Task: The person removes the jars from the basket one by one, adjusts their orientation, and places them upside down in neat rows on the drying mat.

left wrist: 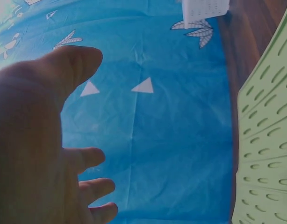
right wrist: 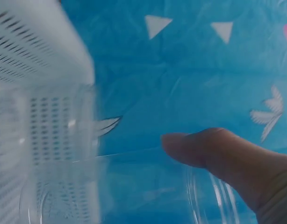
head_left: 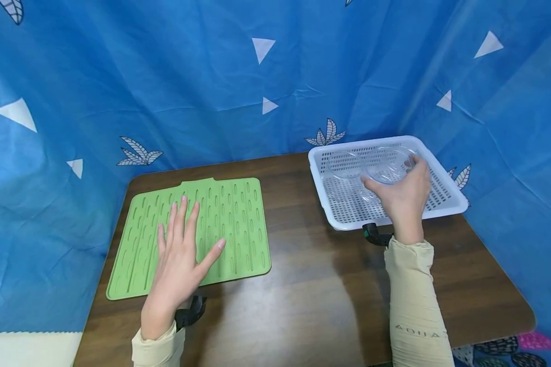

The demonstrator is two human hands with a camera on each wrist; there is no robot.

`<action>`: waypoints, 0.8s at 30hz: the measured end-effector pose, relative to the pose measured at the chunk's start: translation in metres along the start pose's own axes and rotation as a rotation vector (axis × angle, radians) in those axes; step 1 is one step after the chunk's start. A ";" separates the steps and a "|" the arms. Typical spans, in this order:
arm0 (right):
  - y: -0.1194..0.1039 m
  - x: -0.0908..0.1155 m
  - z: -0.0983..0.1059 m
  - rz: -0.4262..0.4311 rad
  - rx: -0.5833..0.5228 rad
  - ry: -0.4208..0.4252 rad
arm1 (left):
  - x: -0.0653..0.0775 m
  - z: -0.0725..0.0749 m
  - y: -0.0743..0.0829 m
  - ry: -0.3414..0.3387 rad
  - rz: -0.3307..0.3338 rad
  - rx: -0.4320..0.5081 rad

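Note:
My right hand (head_left: pixel 406 196) reaches over the white basket (head_left: pixel 320 191) and holds a clear round container (head_left: pixel 384 164) by its sides, thumb on the near left and fingers at the far right. In the right wrist view the thumb (right wrist: pixel 204 147) presses against the transparent wall of this container (right wrist: pixel 143 186). A second clear round container (head_left: pixel 342 165) lies to its left inside the basket. Over the green ridged mat (head_left: pixel 239 229) my left hand (head_left: pixel 176 262) is spread, palm down, holding nothing. In the left wrist view its fingers stand apart beside the mat (left wrist: pixel 269 154).
A dark brown wooden table (head_left: pixel 294 306) carries the mat on the left and the basket at the back right. Behind it hangs a blue patterned cloth (head_left: pixel 211 76), close to the table's far and side edges.

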State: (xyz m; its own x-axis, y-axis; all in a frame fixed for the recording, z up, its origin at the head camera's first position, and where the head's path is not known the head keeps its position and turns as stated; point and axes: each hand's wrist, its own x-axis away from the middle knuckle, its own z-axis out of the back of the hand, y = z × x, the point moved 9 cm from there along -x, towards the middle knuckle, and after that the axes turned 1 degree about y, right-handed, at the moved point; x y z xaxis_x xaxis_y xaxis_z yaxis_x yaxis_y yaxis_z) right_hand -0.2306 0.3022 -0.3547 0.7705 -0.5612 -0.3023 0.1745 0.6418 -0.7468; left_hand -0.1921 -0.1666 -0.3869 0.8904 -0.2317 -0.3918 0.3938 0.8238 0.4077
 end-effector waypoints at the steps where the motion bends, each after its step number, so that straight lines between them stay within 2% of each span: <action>1: -0.006 0.001 0.003 0.024 -0.008 0.013 | -0.001 0.002 0.001 0.008 -0.005 0.007; 6: -0.038 0.010 0.013 0.152 -0.035 0.067 | -0.006 0.011 0.004 0.060 -0.030 0.050; 14: -0.099 0.030 0.018 0.475 -0.120 0.171 | -0.024 0.027 0.011 0.161 -0.050 0.176; 20: -0.145 0.045 0.004 0.706 -0.178 0.145 | -0.042 0.045 0.020 0.238 -0.076 0.287; 24: -0.171 0.060 -0.009 0.826 -0.195 0.114 | -0.053 0.055 0.031 0.265 -0.097 0.338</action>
State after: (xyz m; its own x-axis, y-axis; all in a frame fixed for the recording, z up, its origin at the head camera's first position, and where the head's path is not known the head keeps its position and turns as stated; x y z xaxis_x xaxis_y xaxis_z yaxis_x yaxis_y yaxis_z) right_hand -0.2200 0.1541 -0.2501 0.5361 -0.0090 -0.8441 -0.5326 0.7722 -0.3465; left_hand -0.2142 -0.1576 -0.3084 0.7735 -0.1223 -0.6219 0.5645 0.5793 0.5880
